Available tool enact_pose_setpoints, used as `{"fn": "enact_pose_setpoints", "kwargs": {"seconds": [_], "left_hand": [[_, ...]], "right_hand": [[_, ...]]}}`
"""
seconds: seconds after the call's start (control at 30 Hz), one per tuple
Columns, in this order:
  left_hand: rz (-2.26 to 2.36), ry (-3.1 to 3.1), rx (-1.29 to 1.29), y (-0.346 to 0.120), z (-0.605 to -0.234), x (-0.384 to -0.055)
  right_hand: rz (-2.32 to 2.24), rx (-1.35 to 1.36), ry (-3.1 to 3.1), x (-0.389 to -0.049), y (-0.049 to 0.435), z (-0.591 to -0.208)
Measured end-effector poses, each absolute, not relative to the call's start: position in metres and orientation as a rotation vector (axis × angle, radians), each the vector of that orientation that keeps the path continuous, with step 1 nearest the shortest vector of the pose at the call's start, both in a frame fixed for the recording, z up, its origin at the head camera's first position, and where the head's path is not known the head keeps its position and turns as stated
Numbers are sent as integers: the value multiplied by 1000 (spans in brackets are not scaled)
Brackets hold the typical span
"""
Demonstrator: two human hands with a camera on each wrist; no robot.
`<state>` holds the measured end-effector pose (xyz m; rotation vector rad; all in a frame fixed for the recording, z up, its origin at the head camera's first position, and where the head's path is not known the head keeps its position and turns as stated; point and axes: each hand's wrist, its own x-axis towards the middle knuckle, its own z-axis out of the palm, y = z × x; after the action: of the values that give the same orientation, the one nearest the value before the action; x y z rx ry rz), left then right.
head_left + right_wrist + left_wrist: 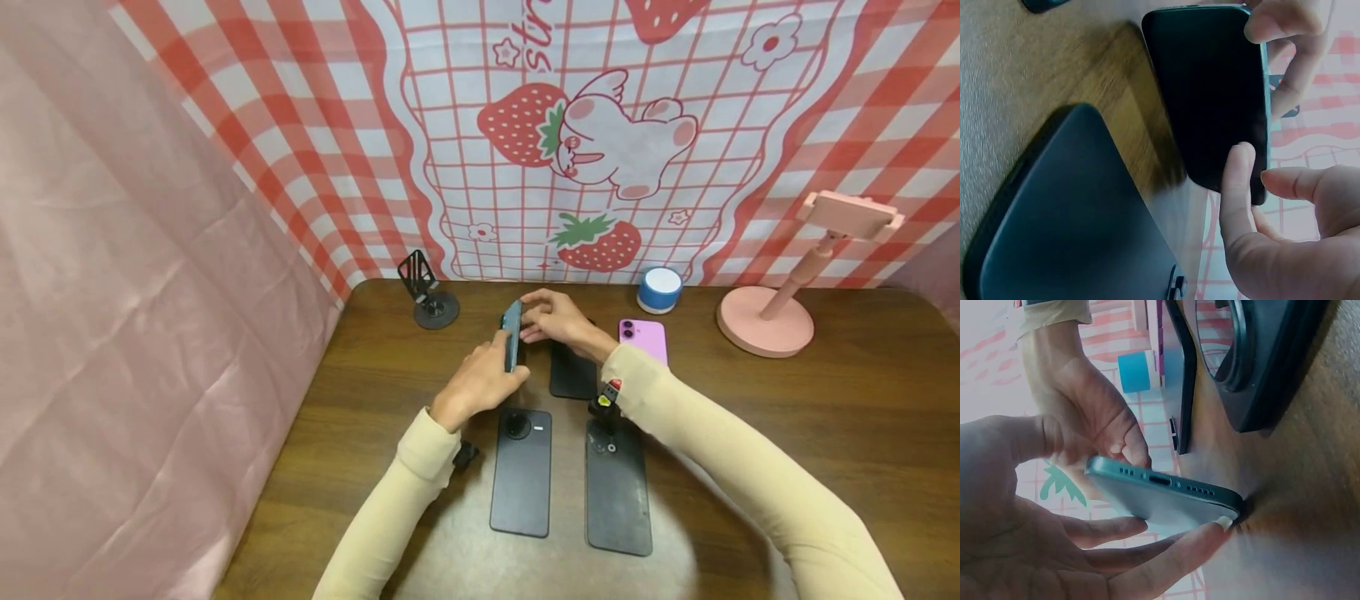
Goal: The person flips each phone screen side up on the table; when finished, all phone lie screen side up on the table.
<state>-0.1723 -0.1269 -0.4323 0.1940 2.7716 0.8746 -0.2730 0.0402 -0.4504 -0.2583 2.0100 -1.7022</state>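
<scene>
A teal-edged phone [513, 321] stands on its long edge on the table, its black screen [1210, 94] facing right. My left hand [480, 379] grips its near end, thumb on the screen side and fingers along the back; the port end [1160, 481] shows in the left wrist view. At the far end my right hand [558, 321] pinches the upper corner, one fingertip [1241, 156] on the screen and the thumb at the edge. Beneath the right wrist lies a black phone [572, 375], partly hidden.
A dark grey phone [521, 483] and a black phone [618, 500] lie nearer, backs up. By the right sleeve lies a purple phone [647, 337]. Along the back stand a black phone stand [435, 310], a blue-and-white cylinder [660, 292] and a pink stand [765, 321].
</scene>
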Motion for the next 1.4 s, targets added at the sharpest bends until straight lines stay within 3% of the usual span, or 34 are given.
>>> {"fn": "enact_pose_setpoints", "kwargs": {"seconds": [0.53,1.4], "left_hand": [[1096,2782,243,-135,-425,-175],[948,2802,137,-157,-428,-184]], "right_hand": [[-1548,-208,1979,-263,39,-453],[-1313,-177,2271,-259,33,-450]]}}
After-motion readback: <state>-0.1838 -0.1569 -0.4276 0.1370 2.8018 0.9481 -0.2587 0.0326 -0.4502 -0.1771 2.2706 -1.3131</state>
